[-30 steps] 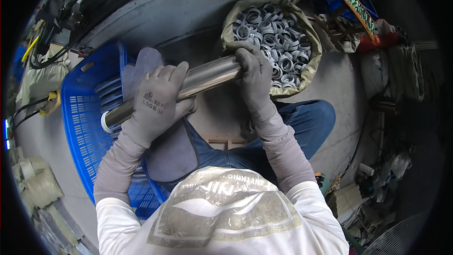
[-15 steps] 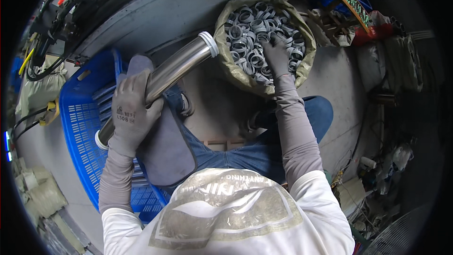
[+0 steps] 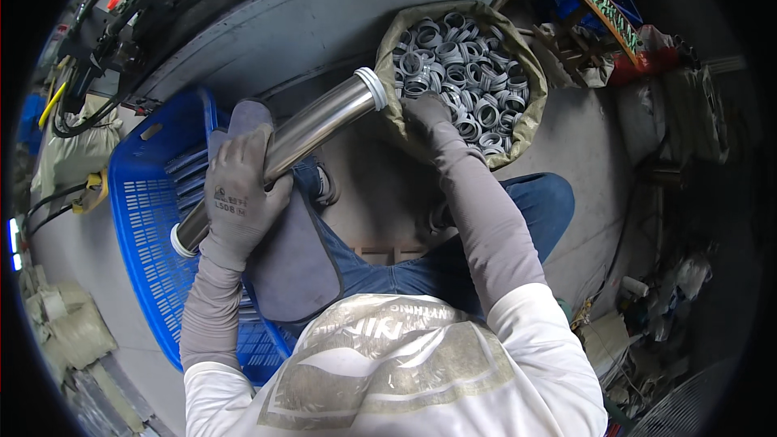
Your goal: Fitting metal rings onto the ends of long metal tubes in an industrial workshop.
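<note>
A shiny metal tube (image 3: pixel 320 130) lies slantwise across my left thigh, with a white ribbed plastic ring (image 3: pixel 371 89) on its far end and another white ring (image 3: pixel 183 241) on its near end. My left hand (image 3: pixel 245 194), in a grey glove, is wrapped round the tube's near half. A woven sack (image 3: pixel 530 117) full of loose grey-white plastic rings (image 3: pixel 477 73) stands in front of me. At the sack's near left rim, my gloved right hand (image 3: pixel 426 111) has its fingers curled in among the rings. What those fingers hold, if anything, is hidden.
Left of me stands a blue plastic crate (image 3: pixel 142 218) with several metal tubes (image 3: pixel 188 174) in it. A grey pad (image 3: pixel 291 263) covers my left thigh. Beyond the sack runs a grey metal panel (image 3: pixel 324 24). A black machine (image 3: pixel 121 48) stands at the far left.
My right hand has moved left and nearer, from the middle of the rings to the sack's near left rim. The left hand still grips the tube.
</note>
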A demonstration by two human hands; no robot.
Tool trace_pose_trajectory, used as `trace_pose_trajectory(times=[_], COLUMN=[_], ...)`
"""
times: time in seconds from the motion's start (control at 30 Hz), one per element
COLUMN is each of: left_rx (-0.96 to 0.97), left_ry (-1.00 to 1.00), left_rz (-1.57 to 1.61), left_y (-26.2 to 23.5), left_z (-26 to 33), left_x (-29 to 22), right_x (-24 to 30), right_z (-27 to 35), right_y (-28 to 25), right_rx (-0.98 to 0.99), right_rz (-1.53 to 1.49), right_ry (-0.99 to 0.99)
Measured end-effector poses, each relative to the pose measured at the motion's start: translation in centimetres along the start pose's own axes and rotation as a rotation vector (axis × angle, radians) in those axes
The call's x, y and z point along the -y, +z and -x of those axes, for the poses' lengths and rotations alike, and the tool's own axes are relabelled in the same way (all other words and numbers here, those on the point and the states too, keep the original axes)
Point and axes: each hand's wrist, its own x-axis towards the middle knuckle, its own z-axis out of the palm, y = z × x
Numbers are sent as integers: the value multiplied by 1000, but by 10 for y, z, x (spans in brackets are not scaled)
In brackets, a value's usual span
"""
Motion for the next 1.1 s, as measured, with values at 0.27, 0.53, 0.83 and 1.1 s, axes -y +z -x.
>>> trace_pose_trajectory(times=[0.27,0.53,0.83,1.1], left_rx=[28,-237,-354,-199], left_ry=[40,189,4,-114], left_rz=[97,-153,-412,-529], left_y=[-9,-9,-22,32], left_z=[-9,-142,-365,-438], left_x=[14,41,89,119], right_x=[-43,-33,-37,-48], right_z=[64,129,93,93], right_y=[-91,-132,-115,-118], right_rx=[-21,369,-395,-449], right_rz=[-1221,-1845,-678,-448], right_ry=[-615,-469,-607,-684])
